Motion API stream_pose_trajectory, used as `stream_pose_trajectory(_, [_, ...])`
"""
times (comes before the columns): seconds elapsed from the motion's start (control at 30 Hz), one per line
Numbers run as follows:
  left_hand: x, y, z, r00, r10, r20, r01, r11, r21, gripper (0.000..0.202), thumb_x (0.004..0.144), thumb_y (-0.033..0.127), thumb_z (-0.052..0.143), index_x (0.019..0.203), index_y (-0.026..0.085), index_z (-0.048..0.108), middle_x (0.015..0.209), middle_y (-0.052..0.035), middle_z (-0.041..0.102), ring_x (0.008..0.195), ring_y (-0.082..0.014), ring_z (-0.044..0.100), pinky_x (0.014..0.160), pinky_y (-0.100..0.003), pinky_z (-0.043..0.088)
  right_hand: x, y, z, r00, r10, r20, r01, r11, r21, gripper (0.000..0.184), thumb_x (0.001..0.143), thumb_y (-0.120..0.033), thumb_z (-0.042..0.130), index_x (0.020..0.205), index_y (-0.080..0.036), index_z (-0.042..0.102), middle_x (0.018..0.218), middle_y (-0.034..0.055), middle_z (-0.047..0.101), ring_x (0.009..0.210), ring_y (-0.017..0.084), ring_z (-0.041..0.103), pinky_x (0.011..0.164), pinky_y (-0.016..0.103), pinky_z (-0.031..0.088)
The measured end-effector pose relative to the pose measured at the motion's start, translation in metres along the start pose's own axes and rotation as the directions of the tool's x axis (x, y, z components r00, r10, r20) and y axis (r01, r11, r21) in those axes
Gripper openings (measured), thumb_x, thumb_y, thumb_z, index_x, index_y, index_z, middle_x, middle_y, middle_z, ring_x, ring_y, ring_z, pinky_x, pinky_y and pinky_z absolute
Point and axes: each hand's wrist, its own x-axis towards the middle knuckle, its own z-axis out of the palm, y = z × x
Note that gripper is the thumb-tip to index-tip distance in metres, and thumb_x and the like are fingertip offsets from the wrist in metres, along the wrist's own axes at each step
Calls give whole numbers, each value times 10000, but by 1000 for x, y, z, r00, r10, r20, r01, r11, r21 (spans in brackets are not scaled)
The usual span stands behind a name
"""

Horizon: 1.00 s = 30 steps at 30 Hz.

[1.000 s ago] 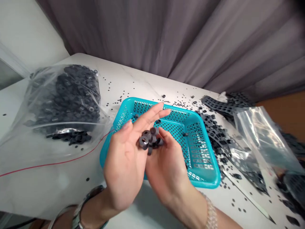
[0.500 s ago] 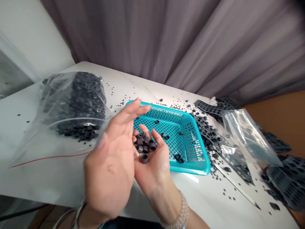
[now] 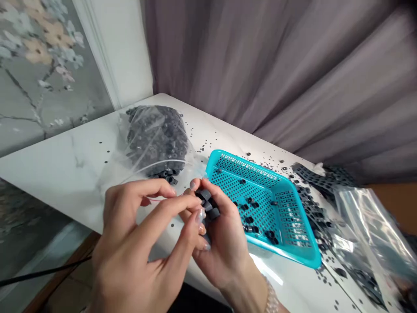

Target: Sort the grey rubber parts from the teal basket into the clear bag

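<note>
My right hand (image 3: 228, 243) is cupped around several small black ring-shaped pieces (image 3: 208, 204), its fingers curled over them. From the left, my left hand (image 3: 140, 243) reaches across, with thumb and index fingertip pinched together against the pieces in the right palm. What lies between those two fingertips is hidden; the other fingers are bent and hold nothing visible. Just beyond the right hand stands a turquoise perforated plastic basket (image 3: 285, 256), with several of the same black pieces (image 3: 250, 229) scattered on its floor.
A clear zip bag (image 3: 156, 139) full of black pieces lies at the back left. Right of the basket are piled black pieces (image 3: 309, 204), perforated black sheets (image 3: 329, 178) and a clear plastic bag (image 3: 365, 226). Black dots litter the white table (image 3: 74, 152). A grey curtain (image 3: 260, 65) hangs behind.
My left hand has turned from an open palm to a pinch at the pieces in my right hand. More black pieces lie in the basket. The view has swung left.
</note>
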Motion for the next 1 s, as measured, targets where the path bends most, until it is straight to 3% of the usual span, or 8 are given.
stream_pose_trajectory(0.03, [4, 0, -1, 993, 120, 5, -119, 982, 150, 243, 784, 175, 670, 966, 329, 719, 1004, -2, 589, 880, -188, 574, 785, -378, 514, 1, 2, 0, 1000, 14, 12, -14, 1000, -10, 211, 885, -317, 459, 792, -183, 591, 541, -65, 368, 393, 43, 193, 305, 125, 139])
stream_pose_trajectory(0.1, [7, -3, -4, 981, 191, 9, -189, 957, 222, 189, 828, 201, 623, 966, 307, 698, 985, -3, 590, 818, -167, 583, 707, -367, 513, 3, 6, -1, 998, 27, 48, -24, 998, -56, 195, 894, -330, 461, 796, -201, 570, 543, -66, 363, 399, 46, 185, 312, 119, 145])
stream_pose_trajectory(0.3, [9, -12, -11, 980, 199, 21, -197, 937, 290, 204, 832, 191, 632, 995, 295, 695, 978, 3, 594, 830, -150, 569, 716, -329, 498, 6, 8, -10, 982, -9, 190, 67, 952, -299, 129, 912, -360, 446, 932, -260, 524, 560, -65, 394, 418, 53, 190, 353, 122, 149])
stream_pose_trajectory(0.43, [10, -14, -13, 977, 205, 64, -215, 950, 227, 217, 818, 195, 657, 1006, 295, 698, 977, 11, 593, 851, -123, 563, 739, -284, 490, 5, 6, -12, 971, -42, 236, 132, 915, -382, 104, 919, -344, 448, 943, -258, 502, 566, -75, 382, 408, 47, 164, 369, 137, 132])
stream_pose_trajectory(0.77, [11, -17, -9, 980, 169, 109, -188, 962, 200, 130, 832, 259, 659, 929, 341, 687, 974, 46, 588, 883, -94, 566, 720, -245, 483, 7, 5, -17, 948, -132, 289, 252, 868, -428, 117, 905, -327, 469, 940, -234, 531, 595, -63, 402, 415, 59, 175, 351, 162, 139])
stream_pose_trajectory(1.0, [12, -14, -5, 985, 120, 123, -142, 972, 189, 62, 834, 262, 653, 855, 318, 668, 943, 47, 576, 829, -86, 571, 686, -220, 485, 8, 3, -20, 939, -140, 313, 263, 880, -395, 121, 921, -302, 437, 950, -234, 533, 613, -68, 363, 418, 54, 160, 365, 171, 123])
